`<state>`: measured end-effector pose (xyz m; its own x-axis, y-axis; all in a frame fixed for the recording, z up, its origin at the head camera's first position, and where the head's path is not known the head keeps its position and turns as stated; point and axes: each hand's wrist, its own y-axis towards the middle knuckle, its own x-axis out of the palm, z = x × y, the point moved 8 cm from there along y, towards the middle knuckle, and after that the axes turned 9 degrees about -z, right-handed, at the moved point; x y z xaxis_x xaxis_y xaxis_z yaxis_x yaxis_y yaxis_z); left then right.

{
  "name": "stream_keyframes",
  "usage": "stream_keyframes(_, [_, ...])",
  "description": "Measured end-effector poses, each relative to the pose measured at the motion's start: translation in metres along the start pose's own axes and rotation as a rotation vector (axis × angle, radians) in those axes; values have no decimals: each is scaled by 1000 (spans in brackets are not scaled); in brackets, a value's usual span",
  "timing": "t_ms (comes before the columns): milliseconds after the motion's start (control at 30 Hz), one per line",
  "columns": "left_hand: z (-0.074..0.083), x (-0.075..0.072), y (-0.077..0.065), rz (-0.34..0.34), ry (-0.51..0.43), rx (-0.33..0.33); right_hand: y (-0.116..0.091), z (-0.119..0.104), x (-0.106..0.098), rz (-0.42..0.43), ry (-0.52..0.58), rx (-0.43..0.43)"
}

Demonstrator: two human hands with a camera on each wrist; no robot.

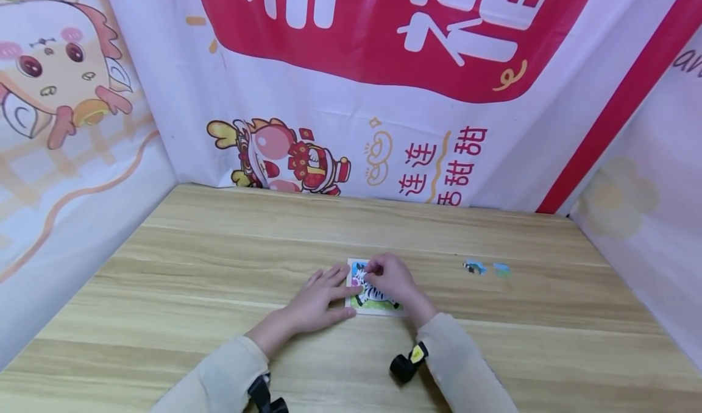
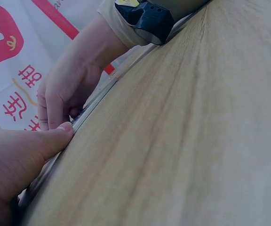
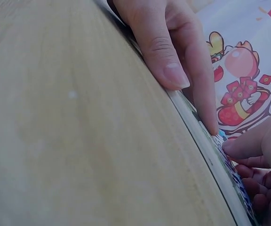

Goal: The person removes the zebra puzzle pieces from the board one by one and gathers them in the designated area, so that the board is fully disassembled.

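Observation:
A small zebra jigsaw puzzle [image 1: 378, 304] in a pale frame lies on the table, seen nearly edge-on in the right wrist view. My left hand [image 1: 320, 297] rests at its left side with fingers spread, the thumb by the lower left corner and the index finger reaching onto the picture. Over the upper part, my right hand [image 1: 392, 277] has bent fingers, thumb and index tips together at the zebra's head. They appear to pinch a puzzle piece, mostly hidden by the fingers; a bit of blue shows by the thumb [image 3: 239, 145] in the right wrist view. That hand covers the puzzle's upper right.
Two loose puzzle pieces lie to the right on the wooden table [image 1: 219, 267]: a blue one with dark markings [image 1: 474, 267] and a blue-green one [image 1: 501, 269]. A printed cloth [image 1: 307, 90] hangs along the table's back edge, with more cloth at both sides.

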<state>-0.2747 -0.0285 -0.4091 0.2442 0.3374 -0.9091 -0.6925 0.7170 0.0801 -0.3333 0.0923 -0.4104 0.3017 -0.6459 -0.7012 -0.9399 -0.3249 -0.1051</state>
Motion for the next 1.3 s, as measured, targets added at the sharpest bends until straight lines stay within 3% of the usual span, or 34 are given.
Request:
stream_keyframes(267, [0,-2,0,4,-8,-6,1,2,-1,40,68,19])
stream_keyframes(533, [1,-2,1,2,-6,-9,1,-1,-4,76,123,-56])
stream_keyframes(933, [0,-3,2,7,-2,-4,-1,-7,-3,54,87,-127])
stream_keyframes(1300, [-1,1,0,6,6,-3,0,-1,0,28,103,-59])
